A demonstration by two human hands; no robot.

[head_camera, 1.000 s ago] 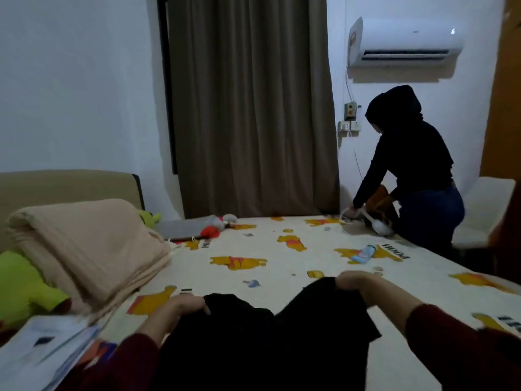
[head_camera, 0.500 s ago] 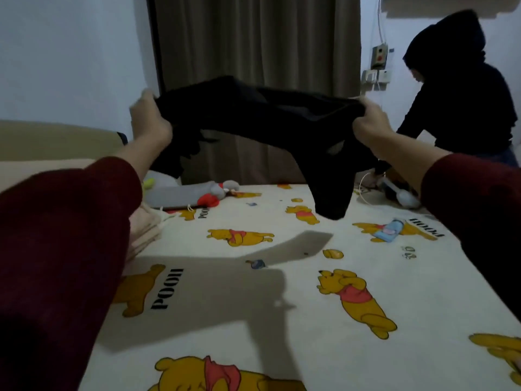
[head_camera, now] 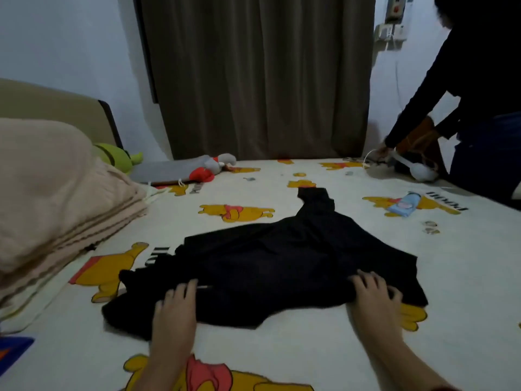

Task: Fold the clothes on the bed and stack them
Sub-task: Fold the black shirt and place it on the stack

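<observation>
A black garment (head_camera: 276,263) lies spread and rumpled on the bed sheet (head_camera: 310,348), with one narrow part stretching away toward the far side. My left hand (head_camera: 174,309) rests on its near left edge, fingers over the fabric. Over on the near right edge, my right hand (head_camera: 372,297) grips with its fingers spread across the cloth. Both thumbs are hidden under the fabric, and a ridge of cloth bunches between the two hands.
A folded beige blanket (head_camera: 56,198) is piled at the left beside a green plush toy (head_camera: 118,158). A grey pouch with a red and grey toy (head_camera: 183,172) lies at the far edge. Another person (head_camera: 473,108) bends over the bed's far right corner. A small blue packet (head_camera: 403,204) lies at the right.
The black garment was held up in the air between both hands; it now lies on the bed, and both hands have come down to its near edge.
</observation>
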